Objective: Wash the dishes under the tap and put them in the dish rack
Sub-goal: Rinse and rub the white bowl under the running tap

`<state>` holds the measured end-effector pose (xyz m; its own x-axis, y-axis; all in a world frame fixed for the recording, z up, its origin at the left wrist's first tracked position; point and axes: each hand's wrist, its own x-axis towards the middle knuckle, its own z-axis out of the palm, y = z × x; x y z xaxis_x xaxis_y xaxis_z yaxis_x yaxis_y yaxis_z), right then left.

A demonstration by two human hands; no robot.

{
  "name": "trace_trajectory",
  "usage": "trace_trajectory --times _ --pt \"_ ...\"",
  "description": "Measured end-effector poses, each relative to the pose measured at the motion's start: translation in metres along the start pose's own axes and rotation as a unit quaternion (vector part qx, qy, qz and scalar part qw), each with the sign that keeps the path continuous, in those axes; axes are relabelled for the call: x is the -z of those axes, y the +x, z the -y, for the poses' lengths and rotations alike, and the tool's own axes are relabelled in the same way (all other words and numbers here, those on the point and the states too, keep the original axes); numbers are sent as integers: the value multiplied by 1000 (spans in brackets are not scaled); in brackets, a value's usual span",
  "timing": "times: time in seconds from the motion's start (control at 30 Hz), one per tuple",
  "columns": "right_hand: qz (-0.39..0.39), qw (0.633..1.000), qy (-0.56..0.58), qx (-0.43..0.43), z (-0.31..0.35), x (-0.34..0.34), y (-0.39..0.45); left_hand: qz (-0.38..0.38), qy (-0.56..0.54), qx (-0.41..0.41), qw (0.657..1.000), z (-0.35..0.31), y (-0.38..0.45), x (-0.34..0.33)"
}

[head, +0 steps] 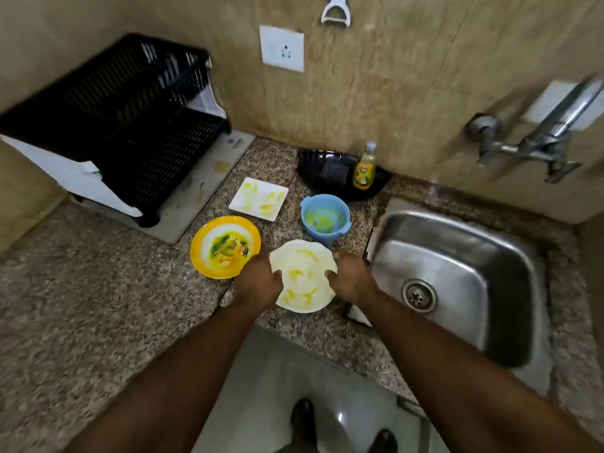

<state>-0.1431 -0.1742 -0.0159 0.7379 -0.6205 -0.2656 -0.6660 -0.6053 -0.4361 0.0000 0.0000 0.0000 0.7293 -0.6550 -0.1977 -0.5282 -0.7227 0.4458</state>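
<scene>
A round white plate [302,276] smeared with yellow lies on the granite counter [98,289] near its front edge. My left hand [260,281] grips its left rim and my right hand [351,276] grips its right rim. Behind it stand a blue bowl [324,217], a square white plate [259,198] and a yellow-rimmed plate [225,246], all dirty. The steel sink [457,276] is to the right, with the tap [555,125] on the wall above it. The black dish rack [124,125] stands at the back left.
A bottle of dish soap [364,168] stands in a black tray [327,173] with a scrubber against the wall. A wall socket [282,49] and a hanging peeler [336,11] are above. The floor and my shoes show below the counter edge.
</scene>
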Motion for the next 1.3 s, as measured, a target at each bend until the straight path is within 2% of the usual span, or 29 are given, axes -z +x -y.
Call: trace_trajectory --times 0.13,0.3,0.5,0.6,0.8,0.97,1.07,1.2,1.3 --pt "37 992 74 -100 6 -7 -7 18 -97 76 992 -2 -1 -1" --pt "46 977 138 -156 -6 4 -17 28 -169 98 980 -8 7 -9" --pt "-46 946 246 -204 -65 42 -44 79 -330 158 927 -72 19 -37" --pt "-81 935 272 -215 -107 72 -55 115 -363 130 916 -122 28 -55" --pt "-148 927 260 -225 -185 144 -70 129 -369 94 916 -234 41 -86" --pt "-161 942 217 -198 -240 195 -61 95 -373 57 921 -308 42 -102" --pt "-221 936 201 -184 -264 229 -45 83 -404 61 909 -337 46 -109" --pt "-341 906 175 -179 -278 281 -14 72 -405 60 910 -361 53 -112" --pt "-375 892 159 -197 -280 313 4 60 -398 51 914 -371 55 -111"
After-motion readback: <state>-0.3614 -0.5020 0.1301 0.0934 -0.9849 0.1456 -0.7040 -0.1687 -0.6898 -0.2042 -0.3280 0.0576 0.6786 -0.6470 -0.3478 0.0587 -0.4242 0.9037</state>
